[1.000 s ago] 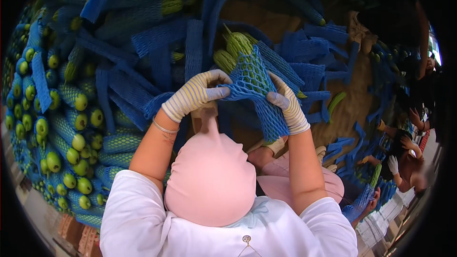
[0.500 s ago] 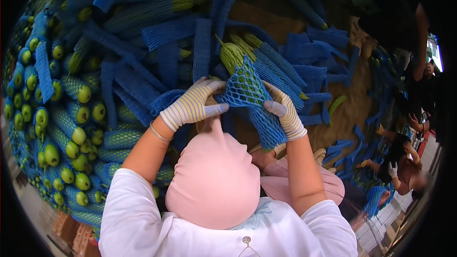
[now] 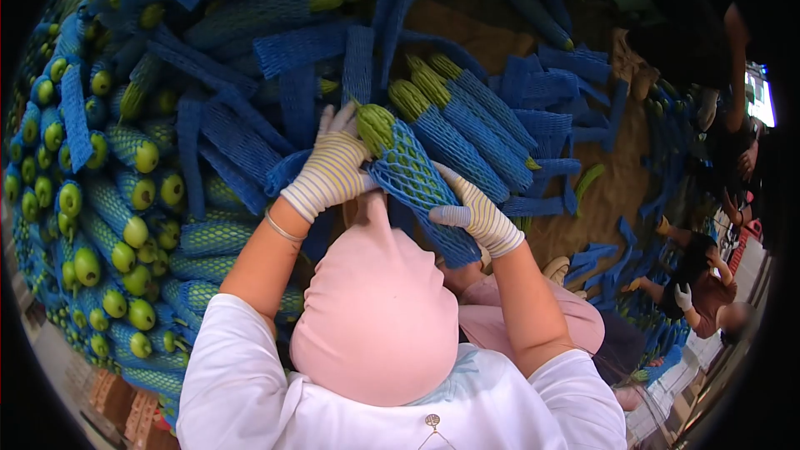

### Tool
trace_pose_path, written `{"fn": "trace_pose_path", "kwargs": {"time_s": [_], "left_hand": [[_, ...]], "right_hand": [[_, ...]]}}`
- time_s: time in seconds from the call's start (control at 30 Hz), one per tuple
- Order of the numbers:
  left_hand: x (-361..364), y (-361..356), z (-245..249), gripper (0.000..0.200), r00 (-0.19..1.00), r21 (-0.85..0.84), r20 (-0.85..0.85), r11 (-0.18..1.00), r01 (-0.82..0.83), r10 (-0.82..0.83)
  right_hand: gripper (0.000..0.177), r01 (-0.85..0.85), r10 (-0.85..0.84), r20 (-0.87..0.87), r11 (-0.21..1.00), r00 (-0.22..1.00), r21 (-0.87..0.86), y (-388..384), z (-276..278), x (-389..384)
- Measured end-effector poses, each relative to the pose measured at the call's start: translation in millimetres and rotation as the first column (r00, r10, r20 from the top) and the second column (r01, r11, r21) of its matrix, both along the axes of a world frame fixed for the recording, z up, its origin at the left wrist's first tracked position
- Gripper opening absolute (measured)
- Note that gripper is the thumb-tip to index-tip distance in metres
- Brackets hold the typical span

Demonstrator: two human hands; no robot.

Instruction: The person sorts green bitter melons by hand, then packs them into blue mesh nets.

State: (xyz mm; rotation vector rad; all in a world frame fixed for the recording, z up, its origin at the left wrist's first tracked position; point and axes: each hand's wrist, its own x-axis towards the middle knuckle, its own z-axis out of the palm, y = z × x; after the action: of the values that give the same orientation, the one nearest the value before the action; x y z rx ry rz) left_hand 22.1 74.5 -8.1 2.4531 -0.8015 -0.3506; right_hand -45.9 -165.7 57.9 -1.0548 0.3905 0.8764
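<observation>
A bumpy green bitter melon (image 3: 376, 127) lies slanted between my hands, its pointed end bare at the upper left. Around the rest of it is a blue foam net sleeve (image 3: 419, 181), stretched into open mesh. My left hand (image 3: 333, 158), in a striped glove, grips the melon and the sleeve's upper edge, fingers along the far side. My right hand (image 3: 477, 215), gloved alike, holds the sleeved melon lower down, thumb on top. Just beyond, several sleeved bitter melons (image 3: 462, 137) lie side by side.
A large pile of sleeved green produce (image 3: 125, 242) rises on the left. Loose blue net sleeves (image 3: 237, 137) lie ahead and at right (image 3: 546, 87). An unsleeved bitter melon (image 3: 589, 187) rests on the brown ground cover (image 3: 604, 162). Other people sit at the far right, one with a gloved hand (image 3: 684, 297).
Both hands have moved left with the bitter melon, away from the row beyond. The sleeve, flared wide before, now fits closer around the melon. My left hand's fingers have straightened upward.
</observation>
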Motion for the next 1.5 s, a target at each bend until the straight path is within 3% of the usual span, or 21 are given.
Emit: {"fn": "trace_pose_path", "kwargs": {"time_s": [0.07, 0.1, 0.17, 0.27, 0.33, 0.43, 0.47, 0.53, 0.57, 0.6, 0.67, 0.7, 0.73, 0.8, 0.87, 1.0, 1.13, 1.3, 1.4, 1.47, 1.5], "left_hand": [[13, 22, 10, 0.041, 0.996, 0.219, 0.004, 0.972, -0.086, 0.088], [15, 33, 4, 0.035, 0.981, 0.16, 0.068, 0.969, -0.19, 0.181], [16, 50, 0, 0.03, 0.942, 0.072, 0.127, 0.944, -0.322, 0.311], [13, 54, -5, 0.039, 0.909, -0.007, 0.003, 0.909, -0.417, 0.418], [17, 47, -9, 0.046, 0.89, 0.01, 0.101, 0.894, -0.448, 0.445], [45, 44, -29, 0.05, 0.475, -0.284, -0.262, 0.403, -0.87, 0.84], [61, 46, -42, 0.05, 0.479, -0.3, -0.257, 0.402, -0.865, 0.839], [84, 42, -37, 0.049, 0.26, -0.408, -0.513, 0.035, -0.913, 0.818], [86, 41, -35, 0.035, 0.288, -0.445, -0.64, -0.038, -0.895, 0.713], [82, 32, -17, 0.035, 0.292, -0.45, -0.642, -0.04, -0.892, 0.709], [68, 7, 24, 0.021, 0.65, -0.724, -0.375, 0.23, -0.651, 0.662], [60, -2, 43, 0.017, 0.774, -0.747, -0.195, 0.421, -0.515, 0.603], [49, -9, 58, 0.015, 0.866, -0.72, -0.023, 0.593, -0.361, 0.499], [33, -26, 69, 0.021, 0.958, -0.724, -0.117, 0.639, -0.262, 0.26], [17, -42, 64, 0.029, 0.841, -0.738, -0.541, 0.472, -0.482, 0.013], [19, -44, 69, 0.032, 0.64, -0.597, -0.767, 0.419, -0.684, -0.047], [23, -49, 60, 0.014, 0.728, -0.659, -0.684, 0.454, -0.6, -0.032], [21, -47, 65, 0.009, 0.65, -0.651, -0.746, 0.36, -0.668, -0.142], [27, -30, 60, 0.013, 0.648, -0.643, -0.748, 0.4, -0.653, -0.145], [30, -16, 58, 0.021, 0.695, -0.677, -0.71, 0.383, -0.628, -0.114], [31, -10, 61, 0.028, 0.62, -0.613, -0.777, 0.355, -0.706, -0.108]], "right_hand": [[0.088, -0.091, 0.26, 0.312, 0.879, 0.914, -0.468, -2, -7, -1], [0.088, -0.089, 0.261, 0.32, 0.88, 0.911, -0.466, -1, -13, 1], [0.08, -0.081, 0.719, 0.148, 0.274, 0.679, -0.958, 3, -29, -3], [0.065, 0.21, 0.812, 0.19, 0.085, 0.552, -0.974, -3, -76, -18], [0.064, 0.22, 0.802, 0.199, 0.087, 0.563, -0.972, 1, -77, -14], [0.063, 0.198, 0.789, 0.202, 0.103, 0.58, -0.975, 2, -72, -20], [0.063, 0.192, 0.79, 0.213, 0.123, 0.575, -0.974, 1, -70, -16], [0.06, 0.203, 0.756, 0.279, 0.195, 0.592, -0.959, -3, -63, -10], [0.058, 0.197, 0.714, 0.333, 0.27, 0.616, -0.942, -5, -59, -9], [0.058, 0.203, 0.716, 0.333, 0.264, 0.614, -0.943, -4, -50, -7], [0.051, 0.283, 0.443, 0.583, 0.576, 0.681, -0.767, 4, -20, 7], [0.052, 0.268, 0.204, 0.578, 0.733, 0.79, -0.625, 12, -5, 10], [0.059, 0.356, 0.102, 0.68, 0.791, 0.726, -0.498, 24, 9, 18], [0.066, 0.431, -0.012, 0.753, 0.826, 0.658, -0.363, 44, 18, 32], [0.081, 0.334, -0.094, 0.701, 0.918, 0.707, -0.214, 53, 17, 47], [0.089, 0.297, 0.083, 0.745, 0.884, 0.662, -0.362, 55, 7, 51], [0.088, 0.33, -0.105, 0.662, 0.917, 0.742, -0.225, 56, 10, 51], [0.081, 0.324, -0.275, 0.444, 0.945, 0.853, -0.037, 47, 6, 54], [0.054, 0.382, -0.375, 0.3, 0.923, 0.877, 0.037, 27, 5, 60], [0.041, 0.407, -0.339, 0.375, 0.906, 0.863, -0.116, 23, 11, 64], [0.036, 0.413, -0.18, 0.51, 0.823, 0.841, -0.39, 21, 5, 65]]}}
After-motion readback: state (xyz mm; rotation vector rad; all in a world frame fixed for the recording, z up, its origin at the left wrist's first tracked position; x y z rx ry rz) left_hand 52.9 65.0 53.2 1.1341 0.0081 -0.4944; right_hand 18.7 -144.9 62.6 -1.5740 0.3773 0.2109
